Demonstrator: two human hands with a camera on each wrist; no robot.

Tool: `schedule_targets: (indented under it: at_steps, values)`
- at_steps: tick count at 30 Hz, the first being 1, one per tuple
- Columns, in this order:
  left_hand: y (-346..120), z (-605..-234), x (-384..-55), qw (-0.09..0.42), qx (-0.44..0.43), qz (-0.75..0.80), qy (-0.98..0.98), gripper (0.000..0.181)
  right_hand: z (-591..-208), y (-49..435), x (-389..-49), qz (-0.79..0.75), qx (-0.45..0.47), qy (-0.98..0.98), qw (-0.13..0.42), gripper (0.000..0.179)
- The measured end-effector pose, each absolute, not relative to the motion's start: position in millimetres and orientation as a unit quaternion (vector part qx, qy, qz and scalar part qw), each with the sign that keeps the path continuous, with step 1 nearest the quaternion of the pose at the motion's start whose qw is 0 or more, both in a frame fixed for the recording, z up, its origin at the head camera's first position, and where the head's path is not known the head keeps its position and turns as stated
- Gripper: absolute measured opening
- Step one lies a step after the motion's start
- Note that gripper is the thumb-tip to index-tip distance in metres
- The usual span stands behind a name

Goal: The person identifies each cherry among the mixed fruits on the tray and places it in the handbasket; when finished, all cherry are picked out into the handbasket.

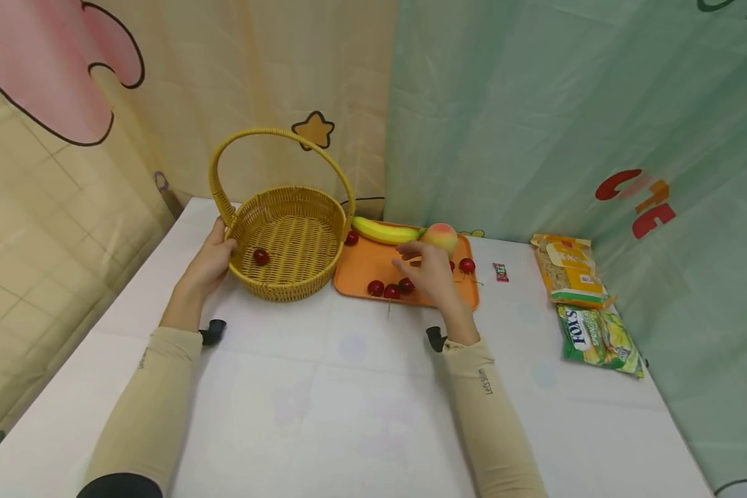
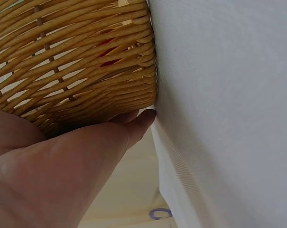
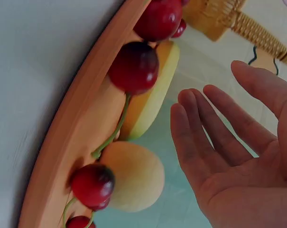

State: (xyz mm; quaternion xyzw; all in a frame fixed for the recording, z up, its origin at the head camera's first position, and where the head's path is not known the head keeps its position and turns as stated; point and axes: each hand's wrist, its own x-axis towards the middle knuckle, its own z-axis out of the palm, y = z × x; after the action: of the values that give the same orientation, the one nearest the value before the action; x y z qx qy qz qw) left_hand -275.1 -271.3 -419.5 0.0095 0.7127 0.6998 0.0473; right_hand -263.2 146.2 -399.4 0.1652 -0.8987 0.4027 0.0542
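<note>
A yellow wicker basket [image 1: 286, 283] with a tall arched handle stands at the back left, one cherry [image 1: 261, 256] inside it. My left hand [image 1: 210, 259] grips the basket's left side near the handle's base. In the left wrist view its fingers [image 2: 142, 124] lie along the woven outer wall. Over the orange tray [image 1: 364, 266] hovers my right hand [image 1: 434, 273], fingers spread apart with nothing between them. On that tray are a banana [image 1: 382, 232], a peach [image 1: 440, 237] partly behind the hand, and several cherries [image 3: 134, 68] along the near edge and right end.
Right of the tray lies a small wrapped candy [image 1: 501, 272]. Farther right are an orange-and-clear food packet [image 1: 569, 270] and a green Fox's candy bag [image 1: 600, 339]. A white cloth [image 1: 324, 401] covers the table, and curtains [image 1: 504, 117] hang behind it.
</note>
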Motion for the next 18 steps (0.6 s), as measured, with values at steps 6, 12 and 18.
schedule_targets:
  at_steps: [6,12,18]
  values:
    - [-271,-419,-278,0.051,0.007,0.699,0.713,0.082,-392,174,-266,0.409,0.134,-0.902,0.029,0.032]
    - [-271,-419,-277,0.056,0.003,0.701,0.711,0.083,-396,188,-268,0.413,0.138,-0.899,-0.047,0.042]
    - [-272,-420,-276,0.057,0.004,0.706,0.706,0.083,-406,182,-269,0.386,0.138,-0.908,-0.093,0.042]
